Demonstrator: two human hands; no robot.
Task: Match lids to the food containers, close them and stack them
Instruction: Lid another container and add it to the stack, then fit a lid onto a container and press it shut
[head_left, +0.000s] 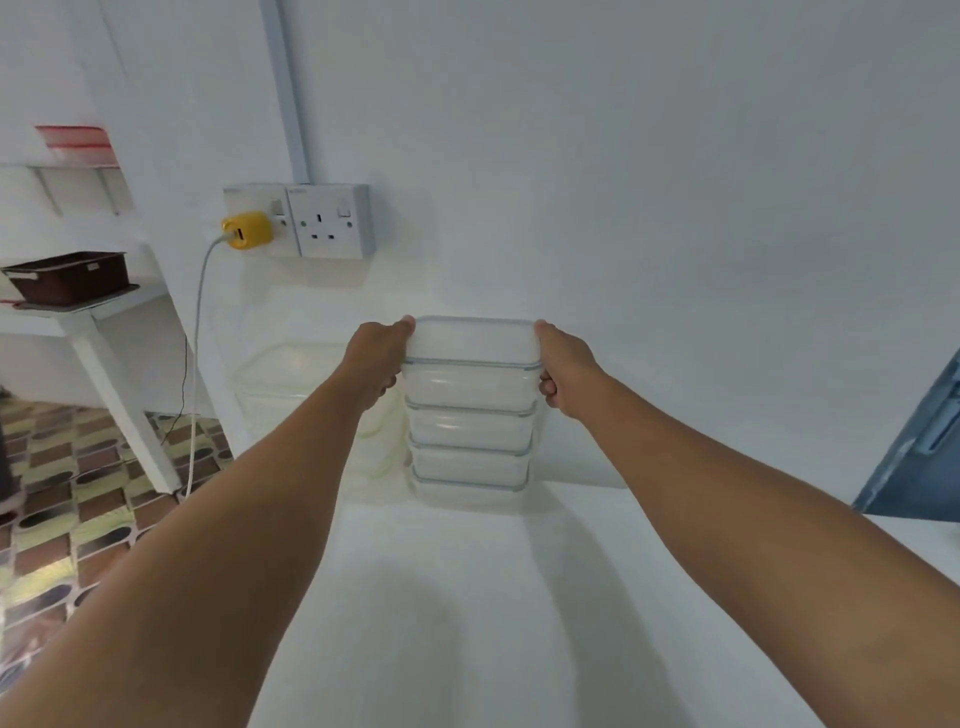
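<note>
A stack (470, 415) of four lidded containers is standing at the far edge of the white table (467, 597), close to the wall (623, 182); the top container (471, 364) is sitting squarely on the three below it, its lid (470, 339) on. The left hand (378, 364) is pressing against the top container's left side, thumb at the lid's edge and fingers curled under the rim; the right hand (566, 369) is doing the same on the right side, so each grip is closing on that container. Just left of the stack, a second, paler stack of tubs (291, 395) is standing partly behind the left arm. On the wall above and to the left, a double socket (332, 221) is carrying a yellow plug (247, 229), its cable (196, 364) hanging down to the patterned floor (78, 493); further left, a brown tray (70, 276) is resting on a shelf (98, 306).
</note>
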